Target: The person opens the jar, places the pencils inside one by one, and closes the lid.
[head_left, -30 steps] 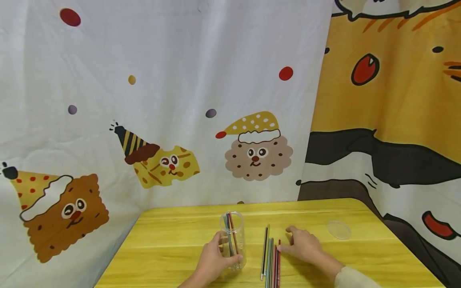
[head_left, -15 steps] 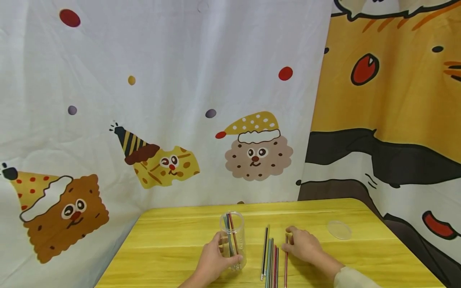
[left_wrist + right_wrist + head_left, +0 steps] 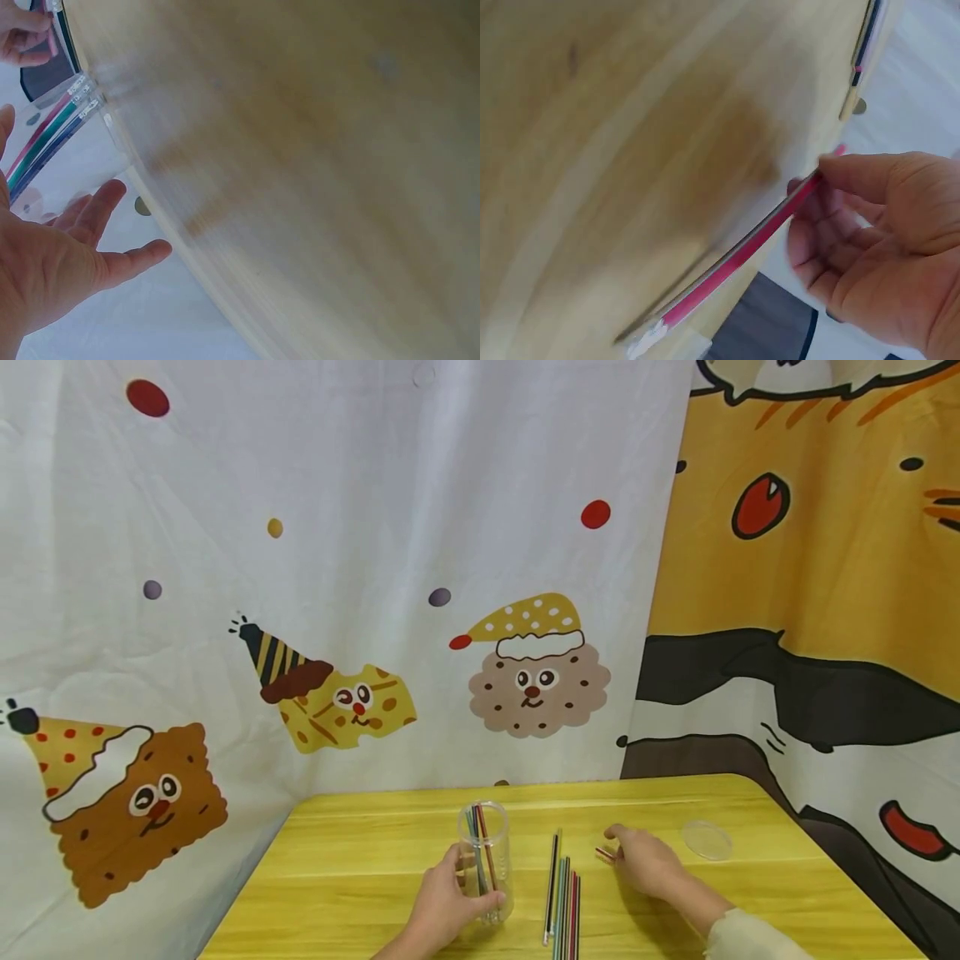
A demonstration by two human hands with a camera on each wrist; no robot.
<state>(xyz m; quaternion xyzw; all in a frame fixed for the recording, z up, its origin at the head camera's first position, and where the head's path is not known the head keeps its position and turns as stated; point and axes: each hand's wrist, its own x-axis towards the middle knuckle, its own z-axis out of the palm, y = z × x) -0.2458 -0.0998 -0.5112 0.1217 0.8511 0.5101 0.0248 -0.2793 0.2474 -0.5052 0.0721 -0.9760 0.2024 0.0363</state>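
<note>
My left hand (image 3: 446, 902) grips a clear plastic cup (image 3: 504, 868) that stands on the yellow table. Inside it lean a few pencils; pink, green and blue ones (image 3: 52, 142) show through the wall in the left wrist view. To the right, my right hand (image 3: 645, 860) pinches one red pencil (image 3: 739, 257) near one end between thumb and fingers. The pencil's pale end slants away from the hand in the right wrist view. Between the hands lies a row of several coloured pencils (image 3: 567, 902), roughly side by side, running toward the near edge.
A round clear lid (image 3: 707, 840) lies flat on the table (image 3: 360, 852), to the right of and beyond my right hand. Behind the table's far edge hangs a white cloth (image 3: 360, 527) printed with cartoon figures.
My right hand has drawn the red pencil rightward out of the row, then turned it so it now points toward the hand. The left hand and cup have stayed in place.
</note>
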